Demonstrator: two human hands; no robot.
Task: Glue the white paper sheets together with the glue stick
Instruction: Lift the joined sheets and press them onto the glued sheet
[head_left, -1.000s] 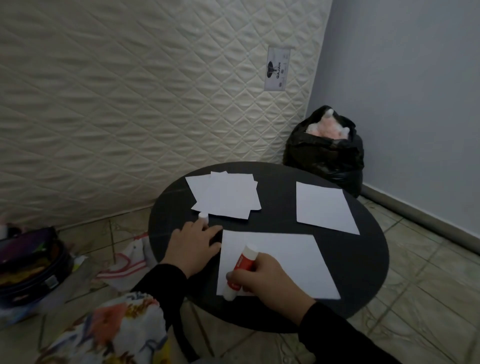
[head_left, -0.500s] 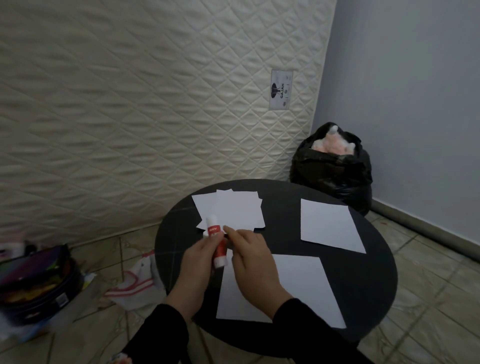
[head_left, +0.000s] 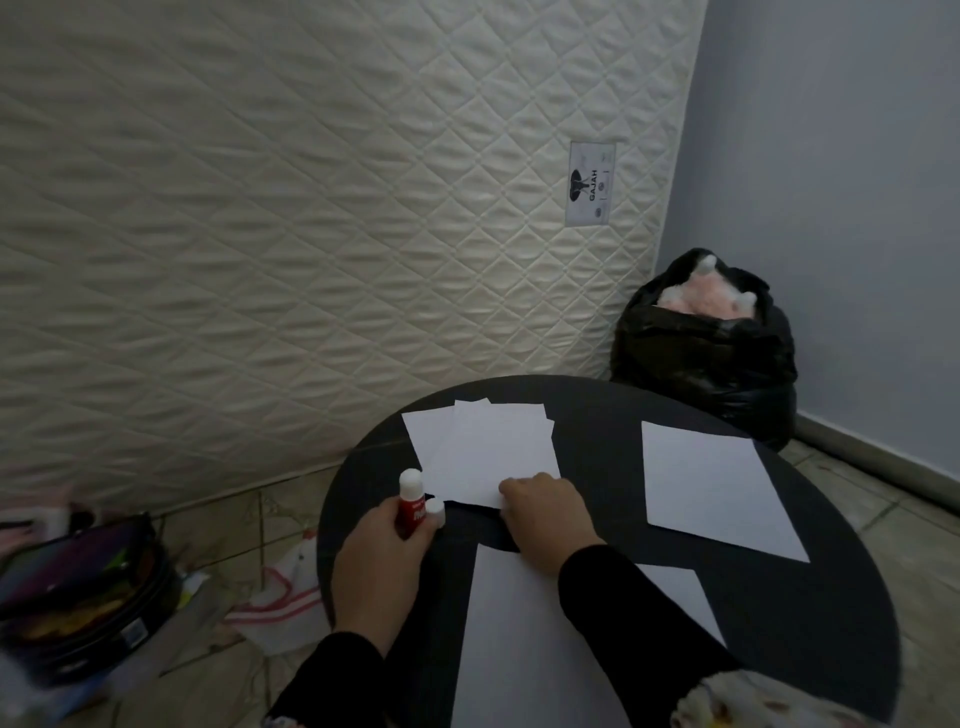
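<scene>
Glue stick (head_left: 411, 503) now transferred to left hand (head_left: 382, 564); right hand (head_left: 549, 514) freed.
Left fingers wrap stick; right fingertips apparently pinch stacked sheets (head_left: 488, 452) edge.

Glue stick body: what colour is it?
Red with white lettering; glue stick shows in the head view.
</scene>
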